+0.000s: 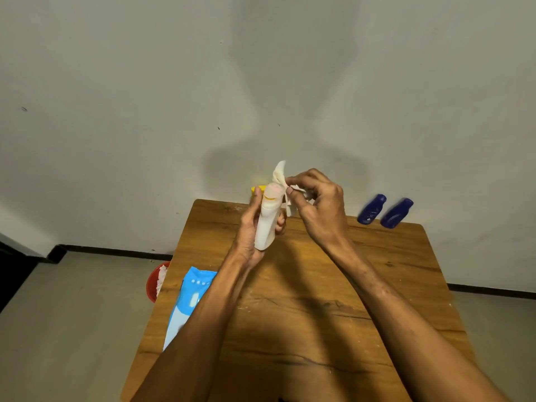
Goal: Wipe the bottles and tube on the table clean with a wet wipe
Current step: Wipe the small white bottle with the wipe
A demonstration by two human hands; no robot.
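Left hand (pixel 255 227) wraps round a white tube (pixel 266 227), which I see held upright above the table (pixel 319 314) toward its 12 o'clock edge, cap end up. Right hand (pixel 319 207) pinches a wet wipe (pixel 279 172) between thumb and fingertips, wipe draped over the tube's top. Left blue bottle (pixel 371 208) and right blue bottle (pixel 396 213) sit side by side at 2 o'clock. Blue wipe pack (pixel 185 303) at 8 o'clock, red bin (pixel 152 281) on the floor beside it

Table (pixel 319 314): white tube (pixel 266 224), upright, gripped by left hand (pixel 251 230), 11 o'clock. Wet wipe (pixel 279 172) over its top, pinched by right hand (pixel 319 204). Blue bottles (pixel 371 209), pair, 2 o'clock. Wipes pack (pixel 188 297), 8 o'clock.
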